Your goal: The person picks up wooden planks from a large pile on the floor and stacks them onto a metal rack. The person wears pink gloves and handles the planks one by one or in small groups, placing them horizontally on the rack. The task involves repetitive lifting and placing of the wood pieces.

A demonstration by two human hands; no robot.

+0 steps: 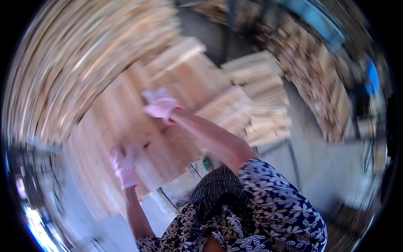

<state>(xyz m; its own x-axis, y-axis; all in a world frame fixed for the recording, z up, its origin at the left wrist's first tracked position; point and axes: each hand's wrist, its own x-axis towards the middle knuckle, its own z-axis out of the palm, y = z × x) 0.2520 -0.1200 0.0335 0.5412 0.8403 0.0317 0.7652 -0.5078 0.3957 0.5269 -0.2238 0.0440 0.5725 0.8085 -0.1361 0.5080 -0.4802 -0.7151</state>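
Note:
Both my hands wear pale pink gloves and are over a broad layer of light wooden boards (pixel 113 109) lying side by side. My left hand (pixel 123 165) is at the near left part of the boards, its thumb apart from the fingers. Farther off and to the right, my right hand (pixel 160 104) reaches over the middle of the layer. Motion blurs the fingers of both hands, and I cannot tell whether they touch the wood or grip a board. A dark knot (pixel 146 145) marks one board between my hands.
A tall stack of boards (pixel 92 46) rises along the far left. Shorter stacked boards (pixel 260 96) stand to the right of the layer. Beyond a strip of grey floor (pixel 312 143) lies a long pile of wood pieces (pixel 310 63). Something blue (pixel 315 21) is at the back right.

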